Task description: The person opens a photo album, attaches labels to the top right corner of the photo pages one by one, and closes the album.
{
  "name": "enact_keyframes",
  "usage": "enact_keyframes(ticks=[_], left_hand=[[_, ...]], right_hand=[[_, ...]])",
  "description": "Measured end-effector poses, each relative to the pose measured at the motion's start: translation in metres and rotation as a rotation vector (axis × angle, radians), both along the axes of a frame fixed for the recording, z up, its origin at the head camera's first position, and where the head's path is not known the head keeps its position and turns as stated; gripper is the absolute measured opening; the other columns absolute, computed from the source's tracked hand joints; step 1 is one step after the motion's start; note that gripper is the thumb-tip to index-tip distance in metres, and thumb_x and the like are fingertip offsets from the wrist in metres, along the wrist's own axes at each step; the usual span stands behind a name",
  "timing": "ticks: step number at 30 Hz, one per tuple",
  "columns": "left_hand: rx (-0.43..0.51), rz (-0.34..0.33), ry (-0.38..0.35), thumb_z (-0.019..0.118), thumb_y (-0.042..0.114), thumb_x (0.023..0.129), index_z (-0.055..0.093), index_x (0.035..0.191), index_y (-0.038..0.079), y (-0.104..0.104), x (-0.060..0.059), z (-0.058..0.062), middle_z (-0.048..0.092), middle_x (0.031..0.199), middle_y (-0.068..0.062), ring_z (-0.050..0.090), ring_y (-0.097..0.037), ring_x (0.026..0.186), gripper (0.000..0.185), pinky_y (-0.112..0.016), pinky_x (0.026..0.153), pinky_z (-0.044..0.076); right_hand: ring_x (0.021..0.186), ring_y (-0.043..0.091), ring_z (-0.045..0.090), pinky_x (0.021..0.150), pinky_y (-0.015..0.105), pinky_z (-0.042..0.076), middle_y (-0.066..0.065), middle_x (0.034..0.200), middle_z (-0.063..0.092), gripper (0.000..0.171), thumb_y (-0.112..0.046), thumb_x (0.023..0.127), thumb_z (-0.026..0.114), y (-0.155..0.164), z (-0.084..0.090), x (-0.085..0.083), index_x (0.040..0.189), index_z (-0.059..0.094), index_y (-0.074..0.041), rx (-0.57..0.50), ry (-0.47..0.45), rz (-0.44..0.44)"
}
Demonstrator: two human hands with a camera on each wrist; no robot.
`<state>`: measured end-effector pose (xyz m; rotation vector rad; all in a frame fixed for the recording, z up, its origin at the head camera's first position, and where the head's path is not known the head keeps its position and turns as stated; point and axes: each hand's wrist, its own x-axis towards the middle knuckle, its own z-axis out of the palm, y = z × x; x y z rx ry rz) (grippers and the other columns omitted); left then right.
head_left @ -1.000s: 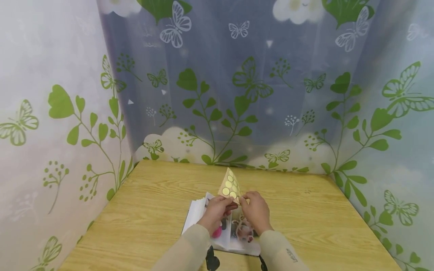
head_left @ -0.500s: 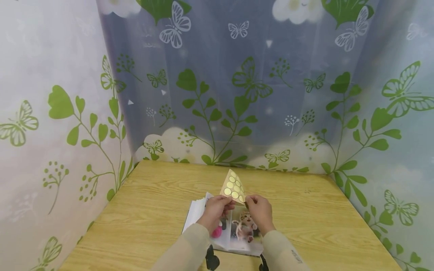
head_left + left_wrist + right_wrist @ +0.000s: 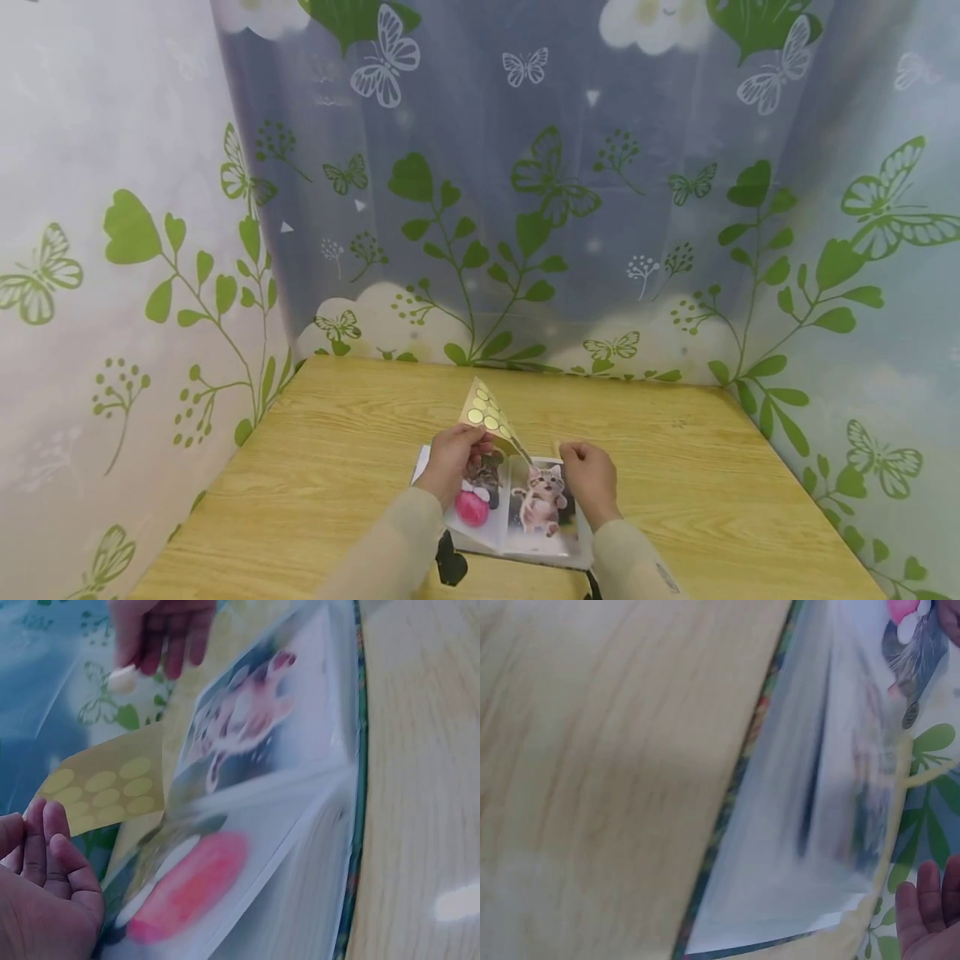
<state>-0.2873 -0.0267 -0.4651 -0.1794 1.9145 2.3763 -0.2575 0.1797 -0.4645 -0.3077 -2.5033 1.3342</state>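
My left hand (image 3: 448, 460) pinches a sheet of round yellow stickers (image 3: 105, 787) by its lower edge, tilted up over the left page. An open photo album (image 3: 551, 546) lies under both hands, its clear-sleeved pages showing a kitten picture (image 3: 542, 500) on the right and a cat with a pink ball (image 3: 472, 506) on the left. To the right of the sheet, my right hand (image 3: 591, 482) pinches a small pale round sticker (image 3: 124, 679) between thumb and finger, apart from the sheet. It hangs by the album's right page.
The album lies on a wood-grain table (image 3: 337, 475). Curtains (image 3: 480, 208) printed with leaves and butterflies stand around the table at the back and sides. Below the album in the head view are black shapes (image 3: 450, 560) near my left sleeve.
My right hand has drawn away from the sticker sheet to the right with a sticker at its fingertips. My left hand has moved left with the sheet, uncovering more of the kitten picture.
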Motion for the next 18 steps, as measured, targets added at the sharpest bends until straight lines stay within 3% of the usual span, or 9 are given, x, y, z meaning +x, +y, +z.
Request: enact_keyframes(ticks=[9, 15, 18], left_hand=[[0.048, 0.125, -0.022, 0.058, 0.011, 0.099, 0.067, 0.102, -0.006, -0.045, -0.011, -0.008, 0.072, 0.084, -0.005, 0.065, -0.012, 0.074, 0.019, -0.023, 0.065, 0.047], [0.153, 0.217, -0.059, 0.056, 0.009, 0.101, 0.061, 0.107, -0.007, -0.083, -0.015, -0.013, 0.07, 0.084, -0.004, 0.064, -0.012, 0.077, 0.019, -0.021, 0.068, 0.046], [0.159, 0.272, -0.088, 0.055, 0.009, 0.101, 0.059, 0.108, -0.006, -0.103, -0.015, -0.016, 0.07, 0.087, -0.004, 0.064, -0.011, 0.078, 0.017, -0.019, 0.067, 0.046]], right_hand=[[0.103, 0.038, 0.063, 0.09, 0.052, 0.051, 0.022, 0.109, 0.069, 0.031, -0.02, 0.099, 0.056, 0.014, -0.011, 0.004, 0.11, 0.069, 0.006, 0.0, -0.031, 0.0], [0.102, 0.036, 0.063, 0.089, 0.051, 0.05, 0.021, 0.109, 0.069, 0.032, -0.021, 0.099, 0.055, 0.019, -0.014, 0.005, 0.11, 0.069, 0.005, -0.004, -0.058, -0.011], [0.101, 0.035, 0.063, 0.088, 0.051, 0.051, 0.02, 0.108, 0.069, 0.032, -0.021, 0.1, 0.055, 0.022, -0.017, 0.006, 0.109, 0.069, 0.005, -0.006, -0.073, -0.009]])
